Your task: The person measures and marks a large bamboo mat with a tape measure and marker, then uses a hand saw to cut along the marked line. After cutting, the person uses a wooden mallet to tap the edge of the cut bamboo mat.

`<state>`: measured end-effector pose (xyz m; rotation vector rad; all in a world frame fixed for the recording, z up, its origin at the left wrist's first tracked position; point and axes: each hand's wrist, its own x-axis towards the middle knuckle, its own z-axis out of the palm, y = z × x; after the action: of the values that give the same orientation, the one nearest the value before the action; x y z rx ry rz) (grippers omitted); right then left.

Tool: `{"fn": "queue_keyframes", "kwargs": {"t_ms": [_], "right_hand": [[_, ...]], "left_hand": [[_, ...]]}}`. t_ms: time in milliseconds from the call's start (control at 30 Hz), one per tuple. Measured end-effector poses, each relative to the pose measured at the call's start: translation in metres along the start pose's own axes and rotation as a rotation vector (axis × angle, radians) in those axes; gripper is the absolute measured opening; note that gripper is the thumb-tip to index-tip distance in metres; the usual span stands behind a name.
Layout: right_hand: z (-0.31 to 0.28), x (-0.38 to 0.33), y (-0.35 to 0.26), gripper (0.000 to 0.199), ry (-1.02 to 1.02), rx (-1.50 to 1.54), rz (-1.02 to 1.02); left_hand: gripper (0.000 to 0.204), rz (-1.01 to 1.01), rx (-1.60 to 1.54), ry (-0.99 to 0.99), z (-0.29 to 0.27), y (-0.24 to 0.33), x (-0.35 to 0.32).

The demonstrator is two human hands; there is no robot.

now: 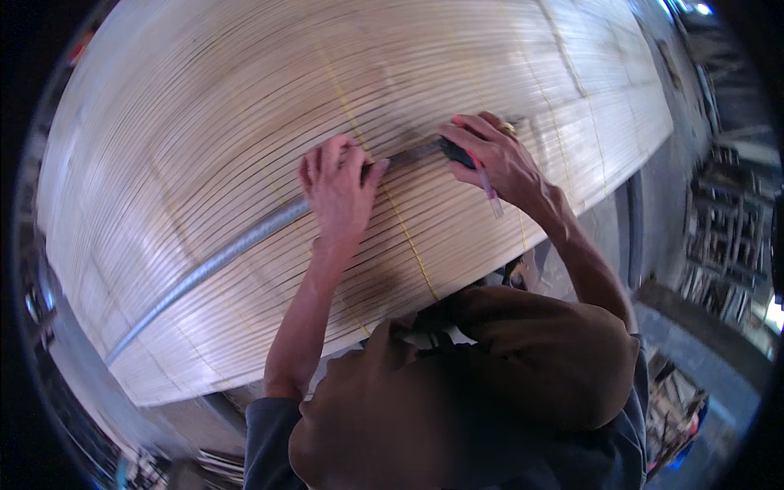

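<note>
Head view: one long grey metal straightedge [220, 257] lies across one broad mat of thin pale slats [204, 122]. Its long axis runs from the near left up to the far right. Your left hand [336, 189] presses flat on it, fingers curled over its edge. Your right hand [490, 155] is closed around a dark-handled tool [457, 153] at the straightedge's far-right end. Yellow binding threads [408, 245] cross the slats.

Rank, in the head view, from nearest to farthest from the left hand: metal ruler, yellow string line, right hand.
1. Metal ruler: under the left hand.
2. Yellow string line: just right of it.
3. Right hand: farther right, on the slat mat.
</note>
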<state>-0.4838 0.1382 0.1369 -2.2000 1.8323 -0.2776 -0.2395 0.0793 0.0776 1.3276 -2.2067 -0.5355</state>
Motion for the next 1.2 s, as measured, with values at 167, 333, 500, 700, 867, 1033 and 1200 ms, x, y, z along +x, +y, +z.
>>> {"fn": "queue_keyframes", "kwargs": {"t_ms": [167, 333, 500, 700, 867, 1033, 1200], "right_hand": [[-0.016, -0.017, -0.013, 0.038, -0.116, -0.011, -0.001], [-0.056, -0.007, -0.043, 0.026, -0.473, 0.086, 0.084], [-0.048, -0.023, -0.018, 0.025, -0.465, 0.246, -0.009], [-0.027, -0.018, -0.03, 0.022, -0.373, 0.268, -0.175], [-0.026, -0.035, -0.023, 0.02, -0.174, 0.553, -0.307], [-0.04, -0.061, -0.012, 0.021, -0.556, 0.62, -0.114], [-0.021, -0.078, 0.012, 0.022, -0.387, 0.522, -0.368]], "left_hand": [[0.029, -0.11, -0.191, -0.461, -0.033, 0.01, 0.004], [0.031, -0.229, -0.156, -0.739, -0.084, 0.009, -0.002], [0.031, -0.233, -0.052, -0.81, -0.099, 0.012, -0.02], [0.031, -0.228, -0.06, -0.59, -0.112, -0.008, -0.064], [0.023, -0.047, -0.005, -0.166, -0.099, 0.038, -0.093], [0.026, -0.089, -0.717, -0.454, -0.098, 0.125, -0.134], [0.033, -0.2, -0.905, -0.797, -0.121, 0.163, -0.176]]}}
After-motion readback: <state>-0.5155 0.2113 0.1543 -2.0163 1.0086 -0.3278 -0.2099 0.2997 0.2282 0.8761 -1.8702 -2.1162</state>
